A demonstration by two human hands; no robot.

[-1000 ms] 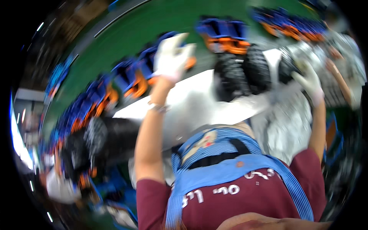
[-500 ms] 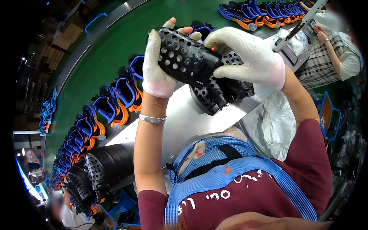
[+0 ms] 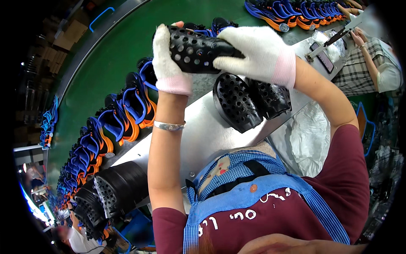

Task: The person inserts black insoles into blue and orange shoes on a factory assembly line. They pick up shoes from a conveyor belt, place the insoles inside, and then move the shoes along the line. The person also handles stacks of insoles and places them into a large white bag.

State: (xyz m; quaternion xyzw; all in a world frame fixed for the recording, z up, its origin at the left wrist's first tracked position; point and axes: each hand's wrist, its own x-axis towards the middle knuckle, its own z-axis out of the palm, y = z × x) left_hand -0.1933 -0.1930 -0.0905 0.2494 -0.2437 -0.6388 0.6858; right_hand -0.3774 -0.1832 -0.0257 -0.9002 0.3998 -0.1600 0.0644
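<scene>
I held a black perforated shoe upper [image 3: 202, 50] up in front of me with both gloved hands: my left hand [image 3: 168, 61] clasped its left end, fingers wrapped round the edge, and my right hand [image 3: 259, 54] gripped it over the top from the right. Just below my right hand two more black perforated uppers [image 3: 249, 99] lay side by side on the grey metal work table [image 3: 203, 135]. Beyond my left hand, blue-and-orange shoes [image 3: 122, 110] stood in a row along the green conveyor belt [image 3: 114, 46]. Down by my left elbow sat a stack of black uppers [image 3: 110, 192]. Far off past my right hand, another person's hands [image 3: 359, 38] worked at the table.
</scene>
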